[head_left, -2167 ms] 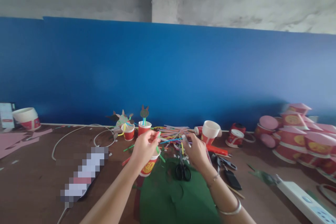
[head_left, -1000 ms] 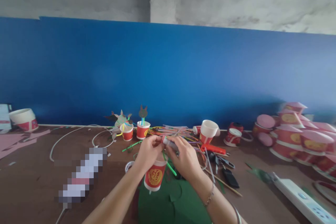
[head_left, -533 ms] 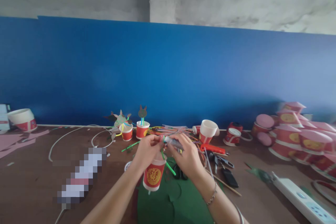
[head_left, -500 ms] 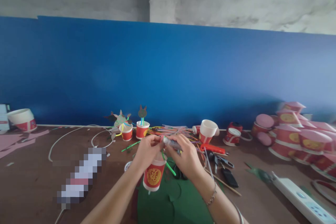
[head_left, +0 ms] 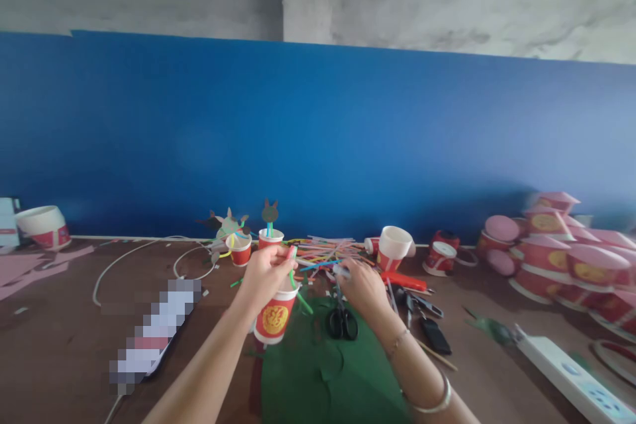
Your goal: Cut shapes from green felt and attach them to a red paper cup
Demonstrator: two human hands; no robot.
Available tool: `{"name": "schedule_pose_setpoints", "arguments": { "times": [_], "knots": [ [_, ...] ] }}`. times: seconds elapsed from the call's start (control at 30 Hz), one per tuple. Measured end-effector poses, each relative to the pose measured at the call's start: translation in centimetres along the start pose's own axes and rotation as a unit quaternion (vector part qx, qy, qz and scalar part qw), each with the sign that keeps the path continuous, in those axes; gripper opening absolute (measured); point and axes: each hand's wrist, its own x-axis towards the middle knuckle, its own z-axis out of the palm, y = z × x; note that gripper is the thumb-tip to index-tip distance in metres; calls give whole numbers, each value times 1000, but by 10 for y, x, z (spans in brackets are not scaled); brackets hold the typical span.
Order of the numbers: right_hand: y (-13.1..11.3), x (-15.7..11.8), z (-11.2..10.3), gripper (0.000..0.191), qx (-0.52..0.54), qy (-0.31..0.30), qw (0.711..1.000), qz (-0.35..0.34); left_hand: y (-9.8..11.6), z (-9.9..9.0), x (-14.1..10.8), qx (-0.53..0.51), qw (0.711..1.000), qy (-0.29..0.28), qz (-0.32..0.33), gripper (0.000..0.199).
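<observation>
My left hand [head_left: 269, 271] is closed in a pinch on the upper end of a green straw [head_left: 304, 301], where a small pink-red bit [head_left: 291, 251] shows. Beneath that hand is a red-and-white paper cup [head_left: 274, 319] with a gold emblem, slightly tilted; the straw passes by its rim, and whether it is fixed to the cup I cannot tell. My right hand [head_left: 364, 286] has its fingers curled round a small whitish translucent object [head_left: 342, 270], too blurred to name. Black-handled scissors [head_left: 342, 323] lie just below it on dark green sheet material [head_left: 328, 377].
Coloured straws [head_left: 322, 248] lie in a pile behind my hands. Cups with cut-out animal shapes [head_left: 269, 212] stand at the back. Right are a white cup [head_left: 395, 245], an orange-red tool [head_left: 405, 281], keys [head_left: 433, 334], stacked pink-topped cups [head_left: 541, 258] and a power strip [head_left: 571, 371].
My hands have moved apart. The left hand, straw and cup shifted left; my right hand moved right with the whitish object, uncovering the scissors.
</observation>
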Motion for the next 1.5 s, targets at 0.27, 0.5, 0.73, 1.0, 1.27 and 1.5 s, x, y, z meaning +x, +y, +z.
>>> {"name": "schedule_pose_setpoints", "arguments": {
  "times": [0.27,0.5,0.73,1.0,1.27,1.5],
  "knots": [
    [-3,-6,17,21,-89,-46,995,21,6,-9,1,31,999,21,19,14],
    [-45,-37,35,24,34,-153,983,-94,4,-11,0,125,988,58,72,13],
    [-59,-50,57,14,89,-112,988,-52,4,-10,-1,138,983,71,94,13],
    [-45,-25,52,10,284,-96,954,-7,4,-11,2,112,988,74,82,13],
    [-6,-6,-19,15,393,-249,884,-51,0,-3,5,-61,998,-15,-25,21],
    [-9,-7,-44,12,489,-161,857,-24,-4,20,-7,-162,978,-92,-93,20]
  ]
}}
